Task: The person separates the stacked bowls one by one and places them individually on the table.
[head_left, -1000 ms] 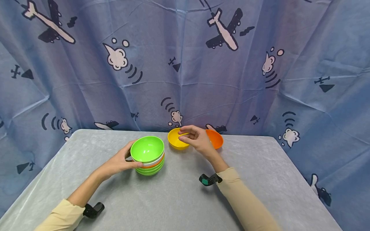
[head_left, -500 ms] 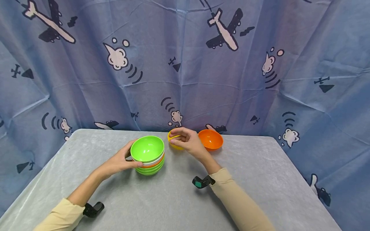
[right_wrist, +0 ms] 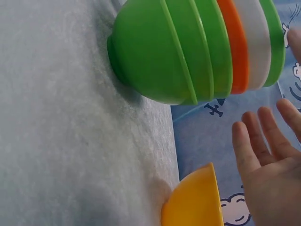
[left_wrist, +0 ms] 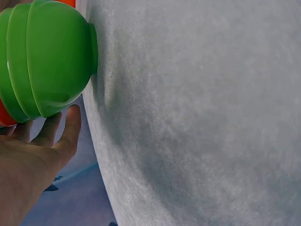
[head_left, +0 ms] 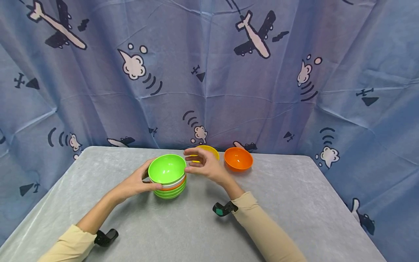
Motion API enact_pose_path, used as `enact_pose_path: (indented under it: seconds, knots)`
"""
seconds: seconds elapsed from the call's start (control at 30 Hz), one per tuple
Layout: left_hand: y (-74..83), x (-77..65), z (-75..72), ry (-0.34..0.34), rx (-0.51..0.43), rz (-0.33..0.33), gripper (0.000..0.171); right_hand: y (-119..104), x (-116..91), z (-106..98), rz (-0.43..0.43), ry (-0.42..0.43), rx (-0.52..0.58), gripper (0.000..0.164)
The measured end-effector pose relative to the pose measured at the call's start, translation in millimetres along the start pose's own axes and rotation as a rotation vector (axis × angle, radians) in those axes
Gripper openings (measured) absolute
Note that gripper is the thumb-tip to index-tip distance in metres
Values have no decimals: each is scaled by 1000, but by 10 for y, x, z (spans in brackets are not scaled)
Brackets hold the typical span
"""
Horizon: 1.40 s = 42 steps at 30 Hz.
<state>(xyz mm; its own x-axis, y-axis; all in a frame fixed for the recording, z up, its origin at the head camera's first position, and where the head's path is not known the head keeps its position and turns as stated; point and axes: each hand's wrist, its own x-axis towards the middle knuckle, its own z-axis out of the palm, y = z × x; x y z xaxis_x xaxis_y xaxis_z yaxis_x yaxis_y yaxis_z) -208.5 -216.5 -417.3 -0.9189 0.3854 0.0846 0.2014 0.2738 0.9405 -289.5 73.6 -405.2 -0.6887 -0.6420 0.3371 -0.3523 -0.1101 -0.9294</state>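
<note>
A stack of nested plastic bowls [head_left: 167,169] stands on the table, bright green on top, then white, orange and more green below. My left hand [head_left: 135,185] grips its left side, thumb across the near rim and fingers behind. In the left wrist view, the fingers [left_wrist: 70,132] lie along the green bowls. At the stack's right side is my right hand [head_left: 209,167], fingers spread and nothing held. The right wrist view shows those fingers [right_wrist: 244,148] apart from the bowls, palm facing them. A yellow bowl [head_left: 211,150] sits behind the right hand, partly hidden by it.
An orange bowl [head_left: 238,159] sits farther right, near the table's back edge. The grey-white table [head_left: 183,225] ends against a blue curtain [head_left: 209,91] printed with planes and clouds. Both forearms reach in from the near side, with black wrist devices [head_left: 225,209].
The right hand has moved left from between the yellow and orange bowls, past the yellow one, to the stack's side. The orange bowl has come fully into view. The left hand keeps its grip.
</note>
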Motion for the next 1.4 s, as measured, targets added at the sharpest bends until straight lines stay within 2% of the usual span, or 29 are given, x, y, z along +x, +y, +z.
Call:
enact_pose_path:
  seconds: [0.27, 0.47, 0.73, 1.0, 1.4]
  knots:
    - [-4, 5, -2, -2, -9, -6, 88, 44, -1, 49, 38, -94, 31, 88]
    - [-11, 1, -5, -2, 0, -6, 88, 76, 16, 134, 46, -122, 33, 101]
    - [-5, -4, 3, 2, -4, -10, 88, 86, 43, 236, 59, -118, -9, 96]
    - [-10, -1, -2, 2, -4, -3, 87, 95, 71, 299, 76, -101, -65, 98]
    - [6, -10, -9, -3, 2, 10, 89, 122, 59, 330, 18, -71, -24, 88]
